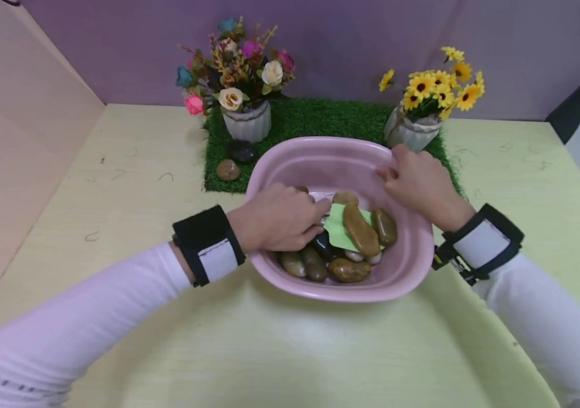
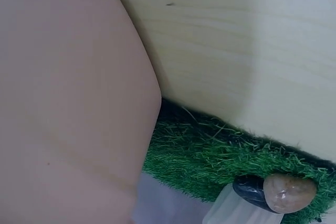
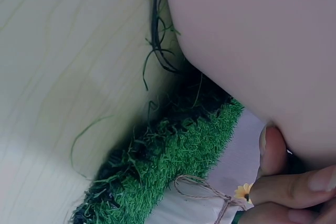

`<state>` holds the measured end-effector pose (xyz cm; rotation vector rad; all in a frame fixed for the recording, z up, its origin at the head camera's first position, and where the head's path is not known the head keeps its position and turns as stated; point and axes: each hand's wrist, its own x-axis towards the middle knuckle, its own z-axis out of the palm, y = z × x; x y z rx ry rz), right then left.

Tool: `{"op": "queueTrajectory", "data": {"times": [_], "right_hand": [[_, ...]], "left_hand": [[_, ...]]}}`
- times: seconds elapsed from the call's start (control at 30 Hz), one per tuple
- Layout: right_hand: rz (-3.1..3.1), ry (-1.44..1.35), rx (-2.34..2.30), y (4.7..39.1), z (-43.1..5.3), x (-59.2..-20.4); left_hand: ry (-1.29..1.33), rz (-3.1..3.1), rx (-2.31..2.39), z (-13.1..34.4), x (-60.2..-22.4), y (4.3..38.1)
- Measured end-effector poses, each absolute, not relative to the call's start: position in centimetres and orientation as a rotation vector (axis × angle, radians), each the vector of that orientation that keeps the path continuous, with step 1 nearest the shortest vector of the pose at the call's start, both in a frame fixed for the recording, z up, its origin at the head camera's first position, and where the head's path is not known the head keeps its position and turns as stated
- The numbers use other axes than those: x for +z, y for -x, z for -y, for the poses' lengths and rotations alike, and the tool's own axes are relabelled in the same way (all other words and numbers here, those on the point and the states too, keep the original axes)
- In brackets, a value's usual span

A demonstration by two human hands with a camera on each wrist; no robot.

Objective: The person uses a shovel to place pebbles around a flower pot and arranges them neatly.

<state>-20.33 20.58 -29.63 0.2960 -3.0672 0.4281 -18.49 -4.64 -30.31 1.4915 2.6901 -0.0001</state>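
Observation:
A pink plastic basin [image 1: 341, 292] holds brown, tan and black stones. Among them a long brown stone [image 1: 360, 229] lies across a light green paper [image 1: 338, 229]. My left hand [image 1: 287, 218] reaches over the left rim, its fingers bent down among the stones beside the paper; I cannot tell whether they grip one. In the left wrist view the basin wall [image 2: 73, 77] fills the left side and the hand is hidden. At the far right rim, my right hand [image 1: 422, 178] grips the basin, with thumb and curled fingers [image 3: 294, 190] at its edge.
Behind the basin lies a green artificial grass mat [image 1: 315, 116]. A pot of mixed flowers [image 1: 248, 122] stands on its left, a pot of yellow flowers [image 1: 412, 130] on its right. A black stone [image 1: 242, 151] and a brown stone [image 1: 228, 170] rest on the mat's left side.

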Motion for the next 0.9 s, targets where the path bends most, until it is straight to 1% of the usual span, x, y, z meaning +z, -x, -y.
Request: {"op": "queueTrajectory", "data": {"times": [0.23,0.4,0.53,0.9], "right_hand": [[3.070,-0.284,0.428,20.27,-20.69,-29.46],[3.079,-0.278,0.429,20.36,-20.64,-29.55],[3.077,-0.272,0.429,20.40,-20.59,-29.54],[3.083,-0.272,0.458,20.34,-20.72,-29.46]], "left_hand": [[-1.480,-2.701,0.010,4.60,-29.89,18.41],[-1.547,-2.699,0.011,4.92,-29.84,18.19],[-1.588,-2.679,0.074,5.14,-29.84,18.11],[-1.591,-2.658,0.279,5.31,-29.41,17.87]]}}
